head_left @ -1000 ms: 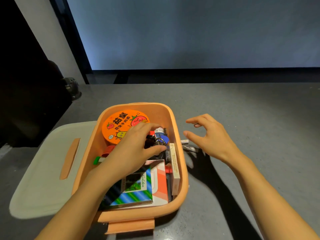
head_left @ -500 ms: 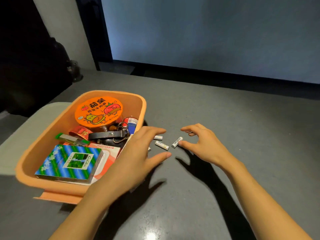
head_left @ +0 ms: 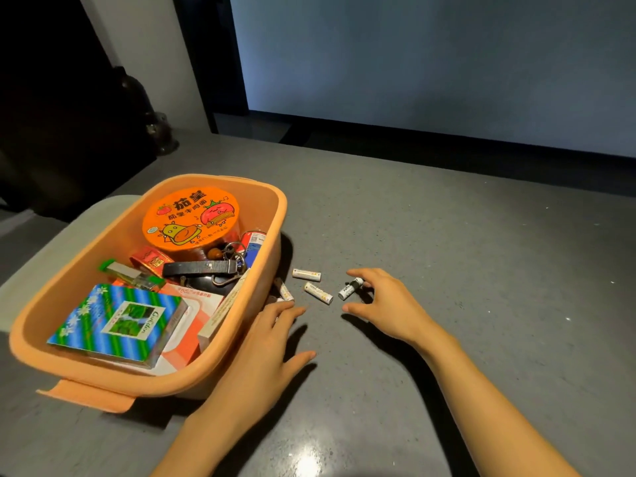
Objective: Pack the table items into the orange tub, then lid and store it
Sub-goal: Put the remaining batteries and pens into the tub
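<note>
The orange tub (head_left: pixel 265 270) stands on the left of the grey table. It holds a round orange noodle cup (head_left: pixel 191 220), a blue-green card box (head_left: pixel 120 321), a black key strap (head_left: pixel 199 268) and other small items. Several white batteries lie on the table just right of the tub: one (head_left: pixel 306 274) farthest back, one (head_left: pixel 318 292) in the middle, one (head_left: pixel 285 291) against the tub wall. My right hand (head_left: pixel 389 304) is open, its index fingertip touching the dark end of a fourth battery (head_left: pixel 349 289). My left hand (head_left: pixel 272 342) rests open beside the tub, fingers near the batteries.
The pale lid (head_left: pixel 62 242) lies flat under and left of the tub. A dark chair or bag (head_left: pixel 69 132) stands beyond the table's left corner. Past the table's far edge is a dark floor strip and a pale wall.
My left hand came out of the tub and settled on the table to its right. My right hand moved onto the rightmost battery. The view swung right, putting the tub at the left.
</note>
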`<state>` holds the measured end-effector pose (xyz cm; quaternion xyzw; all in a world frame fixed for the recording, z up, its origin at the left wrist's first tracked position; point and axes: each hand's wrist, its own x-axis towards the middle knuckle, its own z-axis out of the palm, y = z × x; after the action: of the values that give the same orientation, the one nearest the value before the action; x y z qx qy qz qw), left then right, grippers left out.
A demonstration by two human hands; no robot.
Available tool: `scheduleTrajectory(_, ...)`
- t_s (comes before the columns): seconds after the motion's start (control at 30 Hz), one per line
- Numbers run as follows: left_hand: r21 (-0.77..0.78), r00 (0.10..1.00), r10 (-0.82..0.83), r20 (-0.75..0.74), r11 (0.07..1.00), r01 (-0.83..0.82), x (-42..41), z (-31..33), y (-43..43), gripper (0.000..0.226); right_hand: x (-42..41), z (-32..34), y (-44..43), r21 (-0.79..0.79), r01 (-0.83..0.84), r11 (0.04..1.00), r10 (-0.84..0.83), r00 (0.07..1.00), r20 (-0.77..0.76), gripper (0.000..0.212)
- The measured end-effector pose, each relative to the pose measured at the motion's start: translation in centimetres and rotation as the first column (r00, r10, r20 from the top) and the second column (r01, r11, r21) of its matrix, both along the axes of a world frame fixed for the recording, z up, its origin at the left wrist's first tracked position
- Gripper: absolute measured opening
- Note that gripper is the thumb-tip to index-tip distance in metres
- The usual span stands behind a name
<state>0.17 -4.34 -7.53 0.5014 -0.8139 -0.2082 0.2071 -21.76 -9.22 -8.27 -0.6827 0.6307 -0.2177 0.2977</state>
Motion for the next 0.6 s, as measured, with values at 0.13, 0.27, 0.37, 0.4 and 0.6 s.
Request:
scheduleTrajectory(0.13,0.047,0.999,0.050,0.016,0.998,-0.051,0.3,-0.9,0.3,0.063,0.6,-0.9,-1.3,0.012,-0.027,1.000,0.027,0.999,0.031,0.065)
scheduleTrajectory(0.27,0.068,0.994,0.107,0.027,0.992,-0.109,0.4,-1.4,0.5,0.062,1.5,-1.7,-1.8,-0.011,-0.081,0.997,0.082,0.995,0.058,0.058)
scheduleTrajectory(0.37,0.087,0.991,0.134,0.027,0.987,-0.136,0.4,-1.8,0.6,0.060,2.2,-1.9,-2.0,-0.015,-0.125,0.992,0.125,0.992,0.016,0.058)
scheduleTrajectory(0.4,0.086,0.990,0.139,0.025,0.986,-0.140,0.5,-1.8,0.5,0.060,2.5,-1.9,-2.1,-0.011,-0.142,0.990,0.142,0.990,0.004,0.060)
scheduleTrajectory(0.6,0.092,0.984,0.168,0.053,0.981,-0.172,0.4,-2.2,0.1,0.060,4.2,-1.9,-2.0,-0.043,-0.232,0.972,0.229,0.971,-0.071,0.067)
